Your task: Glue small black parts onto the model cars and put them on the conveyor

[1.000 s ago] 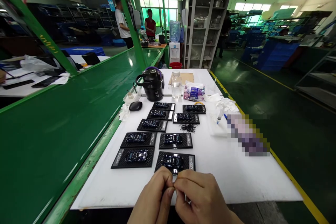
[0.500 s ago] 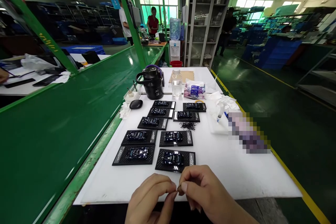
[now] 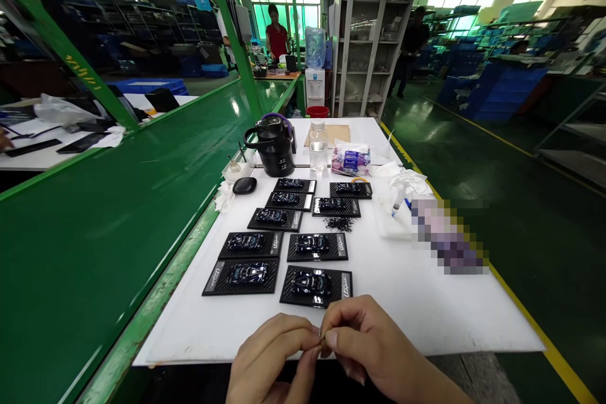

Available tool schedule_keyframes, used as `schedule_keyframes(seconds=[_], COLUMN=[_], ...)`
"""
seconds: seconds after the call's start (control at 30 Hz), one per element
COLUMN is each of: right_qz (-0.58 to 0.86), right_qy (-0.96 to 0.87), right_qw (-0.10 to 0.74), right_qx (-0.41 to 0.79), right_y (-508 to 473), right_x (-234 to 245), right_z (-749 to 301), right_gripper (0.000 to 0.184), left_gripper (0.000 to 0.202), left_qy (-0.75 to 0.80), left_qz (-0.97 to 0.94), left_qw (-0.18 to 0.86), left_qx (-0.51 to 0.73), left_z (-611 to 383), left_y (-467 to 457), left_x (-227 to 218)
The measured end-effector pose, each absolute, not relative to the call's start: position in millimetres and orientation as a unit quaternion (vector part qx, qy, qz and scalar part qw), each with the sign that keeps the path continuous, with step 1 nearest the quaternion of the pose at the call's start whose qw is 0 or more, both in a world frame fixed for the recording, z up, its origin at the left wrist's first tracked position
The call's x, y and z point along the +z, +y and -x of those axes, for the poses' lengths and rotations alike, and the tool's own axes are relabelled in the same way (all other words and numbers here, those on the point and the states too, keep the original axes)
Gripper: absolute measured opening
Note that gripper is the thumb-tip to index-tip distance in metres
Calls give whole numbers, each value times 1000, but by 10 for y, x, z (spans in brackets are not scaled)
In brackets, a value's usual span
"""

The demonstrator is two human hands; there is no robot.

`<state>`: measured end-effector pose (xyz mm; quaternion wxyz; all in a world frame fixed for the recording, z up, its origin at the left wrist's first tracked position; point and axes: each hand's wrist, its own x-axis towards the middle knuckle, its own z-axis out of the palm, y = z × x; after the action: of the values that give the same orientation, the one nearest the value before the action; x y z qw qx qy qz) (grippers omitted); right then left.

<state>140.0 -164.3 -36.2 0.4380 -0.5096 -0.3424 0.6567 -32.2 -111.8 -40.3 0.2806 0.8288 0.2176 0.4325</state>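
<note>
Hands are meeting at the bottom centre of the head view: the left hand (image 3: 272,356) and the right hand (image 3: 367,350) are each pinching, thumb against forefinger, one end of a tiny part (image 3: 322,339) that is sitting right between the two grips; what it is cannot be told at this size. The grips are hovering over the near edge of the white desk (image 3: 426,309), just below the nearest carded toy car (image 3: 316,286). More carded cars are lying in two rows running up the middle of the frame, with a small heap of black bits (image 3: 339,223) beside them. Bare desk is lying to the lower right and lower left of the hands. Toward the upper centre are standing a black kettle (image 3: 273,150) and a clear bottle (image 3: 319,150). A green conveyor belt (image 3: 118,202) is filling the left of the frame.
</note>
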Motion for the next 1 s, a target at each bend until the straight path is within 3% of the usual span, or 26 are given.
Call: schedule_keyframes(seconds=[0.2, 0.5, 0.57, 0.63, 0.73, 0.83, 1.0], right_qz=[477, 525, 565, 621, 654, 643, 652], right_qy=[-349, -383, -441, -527, -617, -667, -675], right_qw=[443, 425, 416, 408, 373, 327, 311], right_qx=[674, 631, 560, 413, 229, 187, 154], right_y=[-1644, -1646, -1652, -1658, -1669, -1683, -1730], right_x=[-395, -352, -321, -320, -405, -532, -615], right_z=[-1457, -1434, -1487, -1595, -1776, -1828, -1665], right_gripper=[19, 24, 19, 13, 28, 47, 42], left_gripper=[16, 14, 13, 12, 11, 12, 14], left_qy=[249, 233, 241, 264, 299, 304, 285], left_qz=[-819, -838, -839, -838, -834, -840, -862], left_qw=[319, 228, 200, 173, 141, 132, 121], left_qx=[407, 437, 445, 445, 441, 430, 403], left_z=[328, 307, 326, 380, 481, 488, 237], left_y=[-1132, -1107, -1069, -1003, -881, -803, -840], left_x=[-429, -439, -443, -467, -537, -605, -657])
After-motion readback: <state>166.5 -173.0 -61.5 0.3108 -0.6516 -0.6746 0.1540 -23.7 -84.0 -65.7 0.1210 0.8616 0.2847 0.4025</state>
